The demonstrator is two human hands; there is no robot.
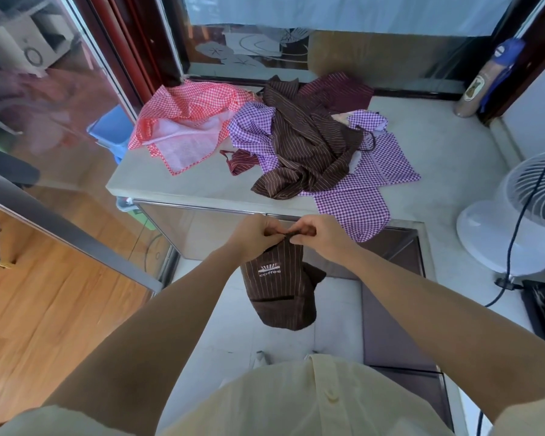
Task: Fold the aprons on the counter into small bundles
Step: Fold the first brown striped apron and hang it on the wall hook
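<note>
A pale stone desk stretches across the room below a frosted glass panel, carrying a loose heap of unfolded aprons. In the heap a red gingham apron lies at the left with its pale underside turned up, and a purple gingham apron spreads to the right, one end hanging over the front edge. A brown striped apron is crumpled across the middle on top of the purple one, and a maroon striped apron lies at the back. A white fan stands at the right end of the desk. Both bare forearms reach forward from a pale yellow shirt and meet in front of the desk's near edge. Between them, off the desk and over the tiled floor, hangs a second brown apron, gathered into a narrow, roughly doubled length with thin light stripes. The left grip and right grip are side by side, knuckles up, each with fingers curled and pinching the apron's bunched top edge. A small white "coffee" logo faces the camera just below the left grip.
</note>
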